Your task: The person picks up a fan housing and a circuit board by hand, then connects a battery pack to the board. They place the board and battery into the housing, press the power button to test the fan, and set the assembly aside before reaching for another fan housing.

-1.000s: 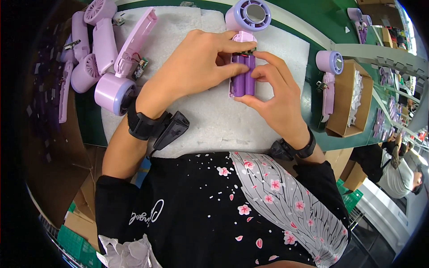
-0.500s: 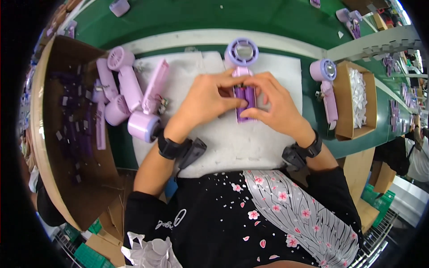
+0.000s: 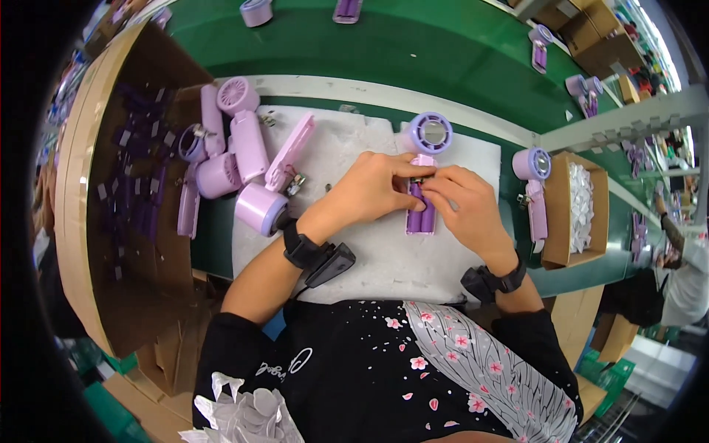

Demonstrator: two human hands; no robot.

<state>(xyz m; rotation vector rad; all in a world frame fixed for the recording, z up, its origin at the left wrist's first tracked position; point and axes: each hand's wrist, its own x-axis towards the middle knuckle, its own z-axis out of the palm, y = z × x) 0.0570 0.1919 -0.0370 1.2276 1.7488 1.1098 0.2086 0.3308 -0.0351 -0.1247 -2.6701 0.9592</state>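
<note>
A light purple handheld fan (image 3: 430, 133) lies face up on the white pad, its round head pointing away from me. Its opened handle shows two purple cylindrical batteries (image 3: 421, 220) side by side. My left hand (image 3: 377, 188) grips the handle from the left, thumb on the batteries and fingers near the neck. My right hand (image 3: 467, 207) is closed at the upper end of the handle, thumb and index finger pinched together. Whatever lies between those right fingertips is hidden.
Several fan bodies (image 3: 249, 144) are heaped left, beside a large cardboard box (image 3: 81, 192) of dark purple parts. Right stand another fan (image 3: 537, 210) and a small carton (image 3: 557, 214) of white pieces. More fans lie on the green surface (image 3: 443, 44) beyond a pale rail.
The whole view has shifted. My right thumb has left the lower part of the batteries and moved up to the handle's upper end. My left hand stays on the fan.
</note>
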